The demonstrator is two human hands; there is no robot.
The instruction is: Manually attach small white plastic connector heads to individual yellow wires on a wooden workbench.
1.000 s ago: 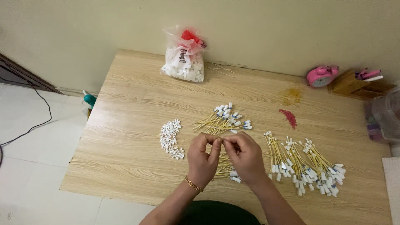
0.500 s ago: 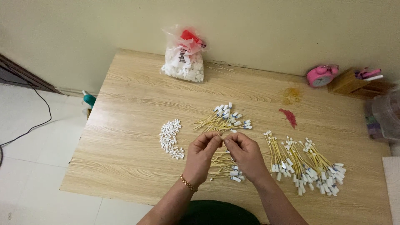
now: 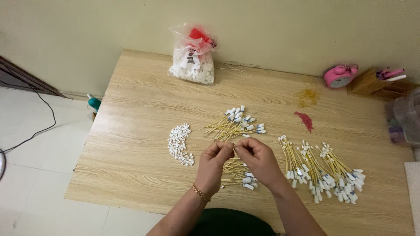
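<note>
My left hand (image 3: 213,165) and my right hand (image 3: 258,159) meet fingertip to fingertip above the wooden table (image 3: 140,105). Both pinch a small piece between them, too small to name surely; it looks like a thin yellow wire with a white connector. Under my hands lies a small bundle of yellow wires (image 3: 238,172). A loose pile of white connectors (image 3: 179,144) sits left of my left hand. Another bunch of wires with white ends (image 3: 236,122) lies just beyond my hands. A large spread of finished-looking wires (image 3: 321,168) lies to the right.
A clear plastic bag of white parts with a red top (image 3: 194,61) stands at the table's far edge by the wall. A pink alarm clock (image 3: 340,76) and a wooden holder (image 3: 374,85) sit at the far right. Red (image 3: 304,120) and yellow (image 3: 307,96) stains mark the tabletop.
My hands stay pinched together and have shifted slightly away from me over the small wire bundle. The piles have not moved.
</note>
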